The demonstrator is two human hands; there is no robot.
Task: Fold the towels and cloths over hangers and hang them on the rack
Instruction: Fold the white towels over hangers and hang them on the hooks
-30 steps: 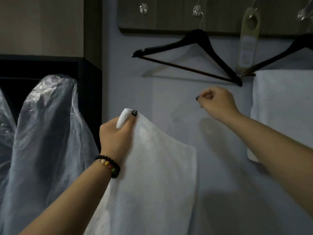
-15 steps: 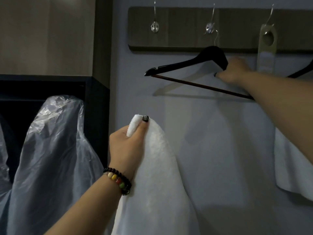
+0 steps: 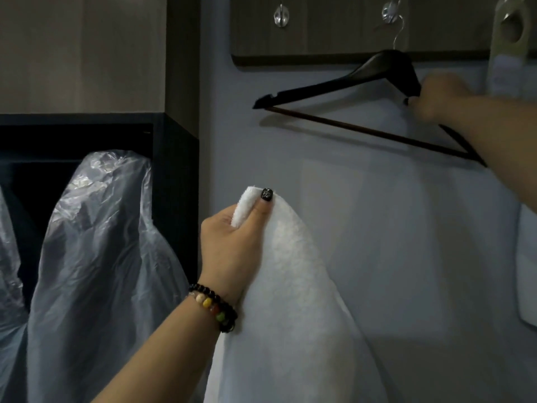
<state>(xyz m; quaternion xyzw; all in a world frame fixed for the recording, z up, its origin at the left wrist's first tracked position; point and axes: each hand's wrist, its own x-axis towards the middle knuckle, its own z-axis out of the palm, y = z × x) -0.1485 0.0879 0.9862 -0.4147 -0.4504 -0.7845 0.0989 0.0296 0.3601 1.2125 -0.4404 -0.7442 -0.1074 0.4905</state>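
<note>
My left hand (image 3: 235, 242) grips the top corner of a white towel (image 3: 293, 330), which hangs down in front of the wall at the lower middle. A black hanger (image 3: 363, 82) with a dark bar hangs tilted from a metal hook on the wooden rack (image 3: 334, 27) at the top. My right hand (image 3: 438, 96) is raised against the hanger's right shoulder, just right of its neck, and blurred; its fingers seem curled round the shoulder.
Several clear plastic garment covers (image 3: 96, 257) hang in a dark closet on the left. A second white towel (image 3: 527, 271) hangs at the right edge. A pale door-hanger tag (image 3: 508, 50) hangs from the rack's right hook. Another hook (image 3: 281, 16) holds nothing.
My right hand rose from mid-air below the hanger up to the hanger's right shoulder. The view tilted upward. My left hand kept its hold on the towel.
</note>
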